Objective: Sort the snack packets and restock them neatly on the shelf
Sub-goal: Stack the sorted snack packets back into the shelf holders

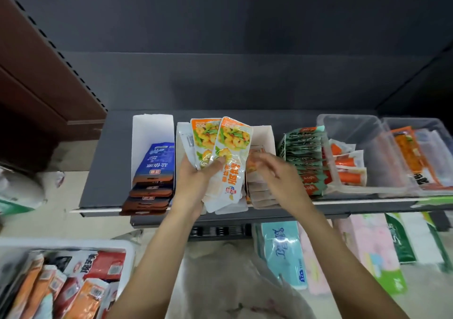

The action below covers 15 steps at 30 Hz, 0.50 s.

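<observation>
My left hand (196, 181) grips a fanned bunch of white-and-orange snack packets (225, 144) with a shrimp picture, held above a white cardboard box (266, 134) on the grey shelf (110, 159). More packets of that kind (259, 191) lie stacked in this box. My right hand (277, 171) is blurred, fingers loosely spread over that stack, holding nothing that I can see.
A white box of blue and brown packets (157, 171) stands to the left. Green packets (304, 154) and two clear bins (355, 154) of orange packets stand to the right. A white tray of mixed snacks (63, 279) sits lower left; tissue packs (284, 250) lie below the shelf.
</observation>
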### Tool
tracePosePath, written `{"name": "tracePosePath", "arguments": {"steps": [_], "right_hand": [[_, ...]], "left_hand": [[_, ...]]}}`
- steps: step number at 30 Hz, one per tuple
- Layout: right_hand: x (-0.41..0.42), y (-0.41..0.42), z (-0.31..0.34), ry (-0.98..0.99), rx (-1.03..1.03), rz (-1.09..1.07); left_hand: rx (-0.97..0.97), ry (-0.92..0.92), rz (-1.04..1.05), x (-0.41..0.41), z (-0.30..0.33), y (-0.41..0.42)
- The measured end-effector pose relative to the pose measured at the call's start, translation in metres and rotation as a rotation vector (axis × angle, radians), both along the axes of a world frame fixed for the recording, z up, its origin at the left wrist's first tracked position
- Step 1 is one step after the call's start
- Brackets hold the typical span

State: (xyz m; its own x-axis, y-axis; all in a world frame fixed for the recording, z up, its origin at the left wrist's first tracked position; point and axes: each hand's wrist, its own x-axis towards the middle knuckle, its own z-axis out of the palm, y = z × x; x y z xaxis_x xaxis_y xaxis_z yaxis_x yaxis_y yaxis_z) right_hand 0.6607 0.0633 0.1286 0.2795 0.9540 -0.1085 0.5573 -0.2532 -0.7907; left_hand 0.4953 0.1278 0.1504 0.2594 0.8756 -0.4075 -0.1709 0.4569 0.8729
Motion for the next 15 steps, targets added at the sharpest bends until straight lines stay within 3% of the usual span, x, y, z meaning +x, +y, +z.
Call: {"name": "tracePosePath", "arguments": {"steps": [2,5,8,9,10,13,15], "right_hand": [[-0.013,-0.002,0.013,0.397,-0.024,-0.152],[-0.022,-0.006,0.012,0.613,-0.070,-0.311],[-0.005,-0.009,0.019,0.833,0.052,-0.546],[0.005,-0.013,0.025,0.795,0.116,-0.576],[0.017,-0.018,0.027,0.614,0.175,-0.559],[0.048,-0.029,0.030,-0.421,0.248,-0.311],[0.052,-0.025,0.035,-0.725,0.205,-0.175]], "left_hand": [[0.024,0.004,-0.001,0.011,-0.001,-0.003],[0.009,-0.040,0.043,0.028,-0.002,-0.013],[-0.099,-0.101,0.119,0.034,0.001,-0.016],[-0.103,-0.094,0.129,0.032,0.001,-0.014],[-0.093,-0.075,0.133,0.028,0.002,-0.012],[-0.034,0.006,0.138,0.013,0.005,-0.006],[0.017,0.054,0.136,0.005,0.006,-0.003]]}}
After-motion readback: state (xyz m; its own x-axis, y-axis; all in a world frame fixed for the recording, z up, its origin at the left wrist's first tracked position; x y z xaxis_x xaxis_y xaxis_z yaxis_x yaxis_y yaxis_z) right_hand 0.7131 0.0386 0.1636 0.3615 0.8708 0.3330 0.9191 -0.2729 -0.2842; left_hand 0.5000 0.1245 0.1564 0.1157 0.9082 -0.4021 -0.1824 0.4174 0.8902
